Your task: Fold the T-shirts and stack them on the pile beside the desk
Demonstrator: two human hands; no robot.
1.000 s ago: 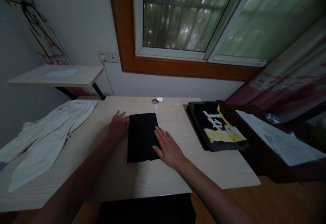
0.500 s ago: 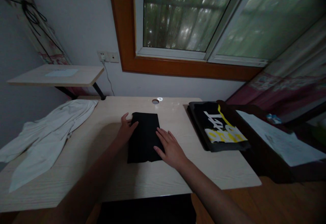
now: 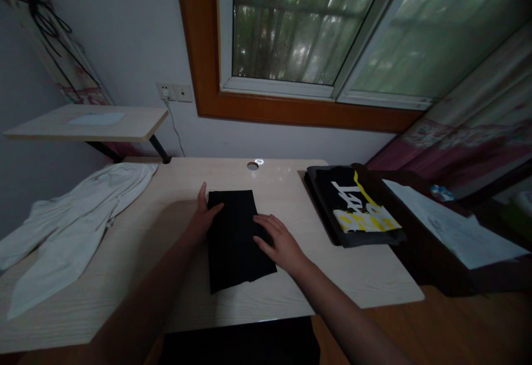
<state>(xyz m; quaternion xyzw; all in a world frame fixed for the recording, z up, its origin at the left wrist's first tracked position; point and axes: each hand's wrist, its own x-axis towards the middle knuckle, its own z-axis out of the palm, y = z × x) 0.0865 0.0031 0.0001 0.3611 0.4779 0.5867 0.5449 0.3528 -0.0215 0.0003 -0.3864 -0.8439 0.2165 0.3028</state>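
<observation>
A folded black garment (image 3: 236, 248) lies flat on the pale wooden desk (image 3: 166, 276) in front of me. At its upper left edge is my left hand (image 3: 203, 218), open, with the thumb over the cloth and another finger pointing up beside the corner. My right hand (image 3: 285, 247) rests along the right edge, fingers stretched out and thumb on the fabric, open too. Whether any fingers are tucked under the cloth is hidden.
White clothing (image 3: 87, 215) lies loosely spread on the left, below a raised shelf (image 3: 137, 124). A stack of folded dark clothes (image 3: 353, 210) with a yellow and white print sits on the right. Beyond it, white paper (image 3: 449, 226) lies on a dark surface.
The black garment has shifted toward me and looks longer and wider at its near end. Both hands stay at its sides, the right slightly lower.
</observation>
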